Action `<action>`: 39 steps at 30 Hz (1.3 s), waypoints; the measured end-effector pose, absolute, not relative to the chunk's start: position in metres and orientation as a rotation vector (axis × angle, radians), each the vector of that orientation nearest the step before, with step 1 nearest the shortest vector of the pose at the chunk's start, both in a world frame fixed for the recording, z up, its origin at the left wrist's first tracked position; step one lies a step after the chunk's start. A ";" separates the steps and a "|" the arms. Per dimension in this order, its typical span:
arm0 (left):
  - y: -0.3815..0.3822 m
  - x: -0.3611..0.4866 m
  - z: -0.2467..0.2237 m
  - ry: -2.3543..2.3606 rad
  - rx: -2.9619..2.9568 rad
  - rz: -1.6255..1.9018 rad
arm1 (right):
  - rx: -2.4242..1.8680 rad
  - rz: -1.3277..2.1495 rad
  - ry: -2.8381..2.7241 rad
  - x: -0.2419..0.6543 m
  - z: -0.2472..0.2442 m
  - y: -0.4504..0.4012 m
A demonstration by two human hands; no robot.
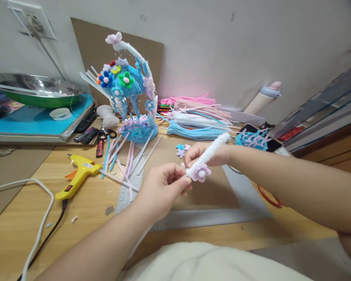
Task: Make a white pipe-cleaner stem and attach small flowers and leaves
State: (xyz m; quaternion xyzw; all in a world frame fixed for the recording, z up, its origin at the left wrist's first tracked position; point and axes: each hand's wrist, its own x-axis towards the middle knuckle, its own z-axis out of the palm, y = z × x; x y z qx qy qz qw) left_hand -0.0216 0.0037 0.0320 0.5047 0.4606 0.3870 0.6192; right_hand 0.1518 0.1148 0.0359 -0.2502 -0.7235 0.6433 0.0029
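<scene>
White fuzzy stem [214, 149] with a lilac flower [201, 173] slants up from the left hand [162, 189], pinched at its lower end; the right hand [196, 151] curls behind, grip unclear.

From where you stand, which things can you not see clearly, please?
All in the head view:
- Right hand: some fingers partly hidden behind the white fuzzy stick.
- Yellow glue gun: label print too small and blurred.
- Black cord: far end cut off by the bottom edge.
- Metal bowl: inside bottom hidden by its near rim.
</scene>
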 end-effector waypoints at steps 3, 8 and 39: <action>0.009 -0.024 0.032 1.065 1.056 0.986 | -0.811 1.803 -2.089 0.153 0.023 0.092; 0.013 -0.023 0.028 1.113 0.964 1.069 | -0.976 1.238 -2.186 0.147 0.028 0.049; 0.004 -0.019 0.007 1.194 1.529 0.777 | -0.390 -0.388 -3.282 0.119 0.089 0.034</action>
